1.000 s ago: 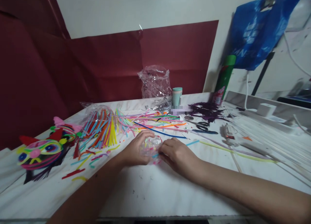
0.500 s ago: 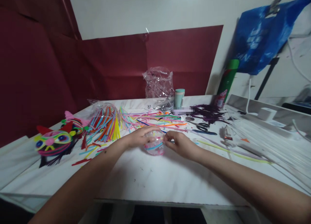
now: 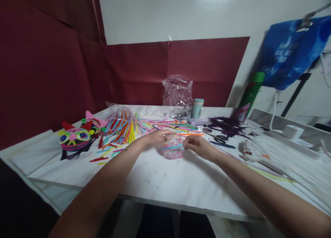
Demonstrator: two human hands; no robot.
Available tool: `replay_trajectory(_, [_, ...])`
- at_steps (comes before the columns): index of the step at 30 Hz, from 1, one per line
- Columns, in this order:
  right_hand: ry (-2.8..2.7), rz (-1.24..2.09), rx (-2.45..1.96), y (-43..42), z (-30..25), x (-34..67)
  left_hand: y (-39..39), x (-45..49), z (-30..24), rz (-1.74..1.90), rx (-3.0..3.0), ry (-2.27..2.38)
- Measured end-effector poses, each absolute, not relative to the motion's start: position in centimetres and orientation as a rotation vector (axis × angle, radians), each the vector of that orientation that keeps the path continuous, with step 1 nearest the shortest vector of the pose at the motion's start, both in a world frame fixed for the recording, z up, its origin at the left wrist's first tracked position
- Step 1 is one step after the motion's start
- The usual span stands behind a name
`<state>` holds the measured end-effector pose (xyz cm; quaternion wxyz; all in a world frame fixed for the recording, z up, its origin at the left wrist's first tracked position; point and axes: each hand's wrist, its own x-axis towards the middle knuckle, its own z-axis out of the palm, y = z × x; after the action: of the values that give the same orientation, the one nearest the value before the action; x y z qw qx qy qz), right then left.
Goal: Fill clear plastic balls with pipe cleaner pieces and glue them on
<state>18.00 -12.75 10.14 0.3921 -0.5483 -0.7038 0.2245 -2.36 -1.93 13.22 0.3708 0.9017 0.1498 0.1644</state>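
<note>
Clamped on the clear pouch (image 3: pixel 172 151) just before the pipe cleaners (image 3: pixel 124 129), left hand (image 3: pixel 156 138) caps its top, right hand (image 3: pixel 198 147) pinches its rim, apparently steadying it.

a white marble-patterned tabletop (image 3: pixel 181 183) fills the near and middle ground. dark red paper sheets (image 3: pixel 207 69) cover the left wall and the lower far wall. above them a glossy white wall (image 3: pixel 160 17) shows a glare of light. a blue plastic bag (image 3: pixel 289 55) hangs far right.
</note>
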Motion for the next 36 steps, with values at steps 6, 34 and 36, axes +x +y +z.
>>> replay_trajectory(6, [-1.790,0.572,-1.378,-12.8,10.1,17.7,-2.1,-2.5,13.8,0.412,2.357,0.392])
replay_trajectory(34, [-1.980,-0.051,-1.481,-16.4,9.5,13.0,-7.9,-4.6,10.7,0.809,2.428,0.565])
replay_trajectory(36, [-2.003,-0.056,-1.466,-16.7,9.6,12.8,-8.3,-4.8,10.5,0.832,2.435,0.575])
